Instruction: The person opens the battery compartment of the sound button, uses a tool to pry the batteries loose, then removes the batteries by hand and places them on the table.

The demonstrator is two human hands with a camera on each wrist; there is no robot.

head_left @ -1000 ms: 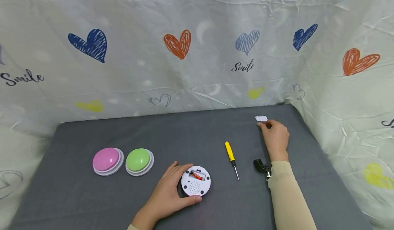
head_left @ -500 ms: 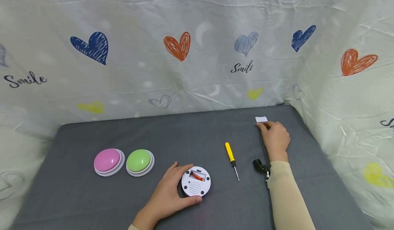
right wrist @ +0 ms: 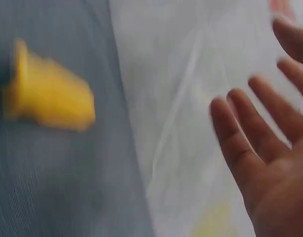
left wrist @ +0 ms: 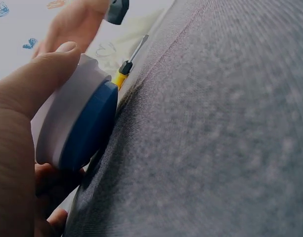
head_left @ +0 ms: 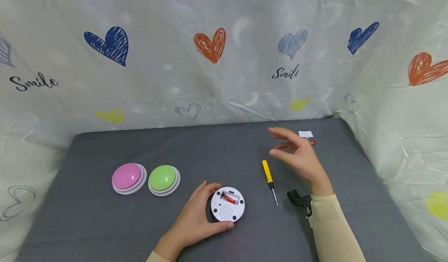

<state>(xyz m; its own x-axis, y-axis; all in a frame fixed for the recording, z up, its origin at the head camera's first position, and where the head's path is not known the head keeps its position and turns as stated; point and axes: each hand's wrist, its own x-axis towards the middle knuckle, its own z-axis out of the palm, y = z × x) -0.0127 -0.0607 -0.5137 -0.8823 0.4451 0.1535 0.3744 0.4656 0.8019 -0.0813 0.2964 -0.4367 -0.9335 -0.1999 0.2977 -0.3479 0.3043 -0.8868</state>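
Observation:
My left hand (head_left: 196, 219) grips a round white buzzer button (head_left: 224, 206) lying upside down on the table, fingers and thumb around its rim. Its blue dome (left wrist: 94, 128) faces down in the left wrist view. One red battery (head_left: 229, 198) sits in the open compartment on its underside. My right hand (head_left: 301, 157) is in the air over the right side of the table, fingers spread and holding nothing. Just beyond it lie a white battery cover (head_left: 305, 134) and a red battery (head_left: 313, 142), partly hidden by the hand. A yellow-handled screwdriver (head_left: 267, 172) lies left of that hand.
Two more buzzer buttons, one pink (head_left: 126, 176) and one green (head_left: 162, 178), stand dome-up at the left. Heart-printed cloth (head_left: 157, 79) hangs behind and at the sides of the grey table (head_left: 122, 231). A black device (head_left: 299, 200) is on my right wrist.
My right hand has lifted away from beside the battery cover and moved left, its fingers opening. The red battery there now shows. The left hand keeps its hold; the head view has shifted slightly.

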